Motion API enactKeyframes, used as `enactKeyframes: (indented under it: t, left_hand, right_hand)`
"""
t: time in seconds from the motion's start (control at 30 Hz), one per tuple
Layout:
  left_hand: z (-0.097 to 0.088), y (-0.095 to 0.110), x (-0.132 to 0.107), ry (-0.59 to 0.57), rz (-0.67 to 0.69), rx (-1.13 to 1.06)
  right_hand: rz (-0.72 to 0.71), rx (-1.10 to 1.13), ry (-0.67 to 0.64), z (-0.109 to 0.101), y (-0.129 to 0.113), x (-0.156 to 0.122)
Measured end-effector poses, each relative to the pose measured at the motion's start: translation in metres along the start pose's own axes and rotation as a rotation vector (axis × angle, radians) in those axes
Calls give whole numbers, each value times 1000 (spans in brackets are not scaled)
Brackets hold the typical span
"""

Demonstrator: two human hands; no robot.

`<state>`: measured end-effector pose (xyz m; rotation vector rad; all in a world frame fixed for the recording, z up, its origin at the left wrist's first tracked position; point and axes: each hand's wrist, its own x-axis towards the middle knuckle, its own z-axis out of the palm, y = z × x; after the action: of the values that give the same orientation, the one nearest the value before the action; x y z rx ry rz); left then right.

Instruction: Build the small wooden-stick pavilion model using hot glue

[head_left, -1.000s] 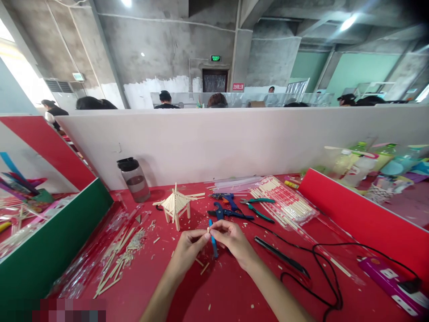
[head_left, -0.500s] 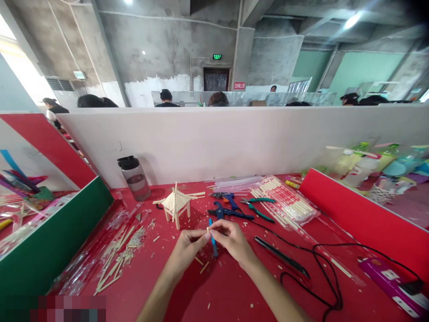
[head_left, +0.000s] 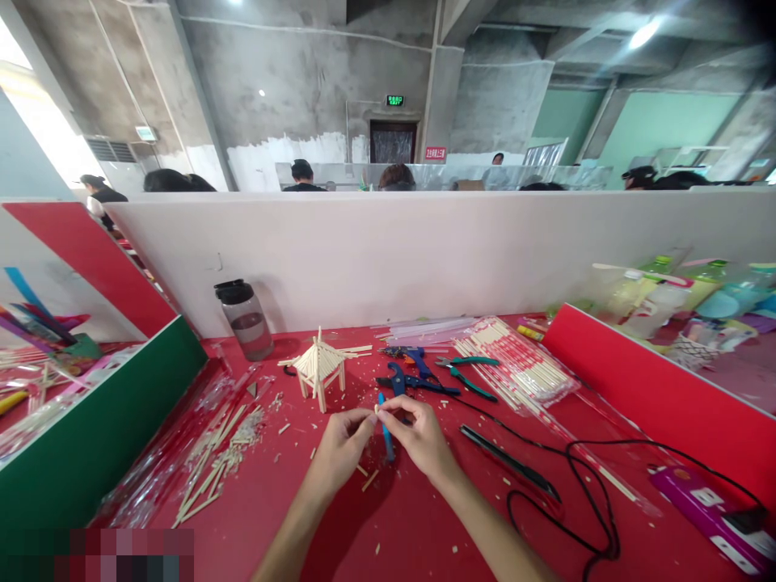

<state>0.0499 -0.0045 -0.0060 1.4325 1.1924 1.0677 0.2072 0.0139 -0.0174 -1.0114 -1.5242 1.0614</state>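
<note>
Between the fingertips of my left hand (head_left: 343, 443) and my right hand (head_left: 418, 436) is a small pale wooden stick piece (head_left: 377, 409). Both hands are pinched closed on it, mostly hiding it. Beneath them a blue pen-like tool (head_left: 386, 432) lies on the red table. A little pavilion of wooden sticks (head_left: 319, 366) with a pointed roof stands upright beyond my left hand. Just past my right hand lie blue-handled cutters (head_left: 418, 386) and a blue glue gun (head_left: 412, 357). Short stick offcuts (head_left: 369, 480) rest below the hands.
A water bottle (head_left: 246, 322) stands at the back left. Cut sticks (head_left: 212, 473) and scraps lie left, by a green divider (head_left: 121, 428). To the right are green-handled pliers (head_left: 470, 372), bagged sticks (head_left: 521, 364), a black utility knife (head_left: 509, 461), a cable and a purple power strip (head_left: 703, 509).
The hands stay nearly in place, with the fingertips shifting slightly around the small stick piece. The whole view has moved a little.
</note>
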Motion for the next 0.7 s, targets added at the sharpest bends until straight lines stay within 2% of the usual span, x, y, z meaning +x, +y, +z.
enactKeyframes:
  t: [0.27, 0.5, 0.7]
  left_hand:
    - [-1, -6, 2, -33, -63, -41]
    - [-1, -4, 0, -52, -98, -117]
    - [0, -9, 1, -66, -85, -120]
  right_hand:
    - [107, 92, 7, 0, -3, 1]
    - [206, 272, -50, 0, 1, 0]
    - [260, 343, -85, -1, 1, 1]
